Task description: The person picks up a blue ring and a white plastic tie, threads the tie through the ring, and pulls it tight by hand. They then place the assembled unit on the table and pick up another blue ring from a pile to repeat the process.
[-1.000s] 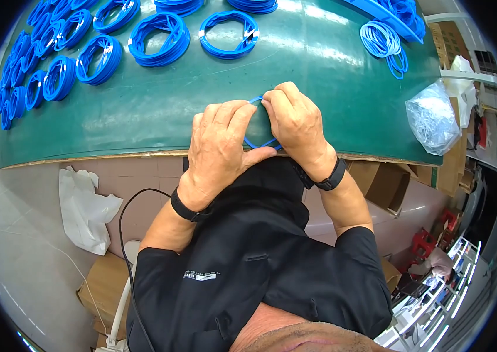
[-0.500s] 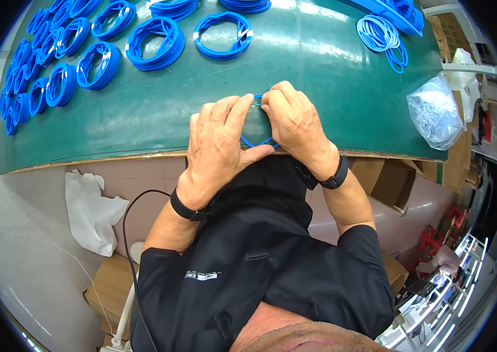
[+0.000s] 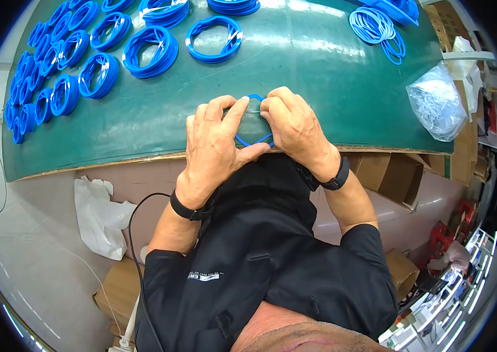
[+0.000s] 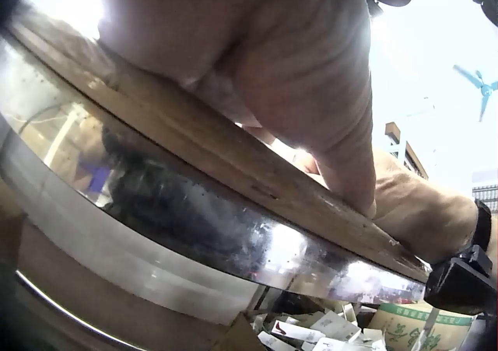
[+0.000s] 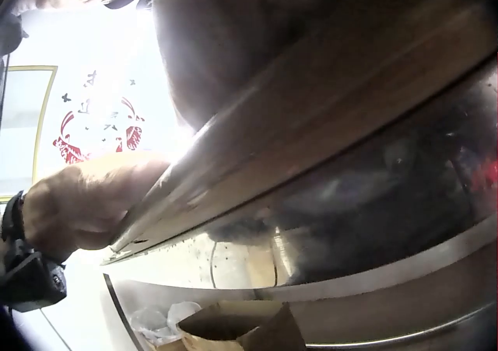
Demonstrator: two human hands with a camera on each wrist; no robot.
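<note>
At the near edge of the green table (image 3: 342, 126), both hands hold a small loop of blue cord (image 3: 250, 144). The left hand (image 3: 210, 135) grips its left side, index finger bent at the top and thumb reaching along the bottom. On the right side, the right hand (image 3: 295, 123) pinches the loop between curled fingers and thumb. A thin pale strand (image 3: 252, 111) crosses between the hands inside the loop. In the wrist views the hands are at the table edge and the cord is hidden.
Several tied blue coils (image 3: 150, 51) lie in rows at the far left. At the far right are a loose lighter-blue coil (image 3: 373, 26), a blue tray (image 3: 392, 9) and a clear plastic bag (image 3: 436, 102). Cardboard boxes (image 3: 398, 179) stand below the table edge.
The left index finger has bent more, and the left hand has shifted slightly left. The right hand keeps its pinch on the cord. The head view has turned slightly, shifting the table in it.
</note>
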